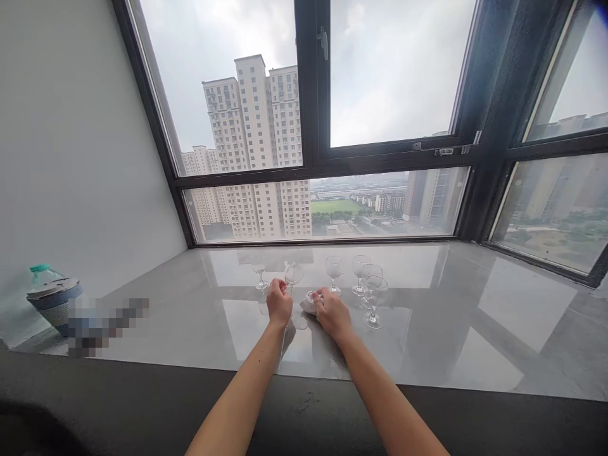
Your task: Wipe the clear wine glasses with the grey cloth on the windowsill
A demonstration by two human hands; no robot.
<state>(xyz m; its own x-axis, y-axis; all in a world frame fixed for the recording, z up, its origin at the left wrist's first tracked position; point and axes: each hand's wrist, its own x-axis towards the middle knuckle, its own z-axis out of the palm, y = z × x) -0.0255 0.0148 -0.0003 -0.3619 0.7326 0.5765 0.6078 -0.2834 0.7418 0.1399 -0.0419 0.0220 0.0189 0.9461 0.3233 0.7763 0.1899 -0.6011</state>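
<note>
My left hand (279, 304) is closed, its fingertips pinched at the stem of a clear stemmed glass (294, 273) whose bowl shows just beyond them. Bunched in my closed right hand (332, 313) is a pale grey cloth (308, 304), held a little above the shiny sill and apart from the glass bowl. To the left of my left hand stands a small stemmed glass (259, 271). Another stemmed glass (334, 267) is upright behind my right hand. Several more, including a front one (377, 291), cluster to the right, overlapping each other.
The glossy grey tiled sill (441, 329) runs below a dark-framed window (380, 158). At the left end are a cup with a lid and dark sleeve (54, 304) and a green-capped bottle (42, 272), beside a blurred patch. The sill's front edge crosses under my forearms.
</note>
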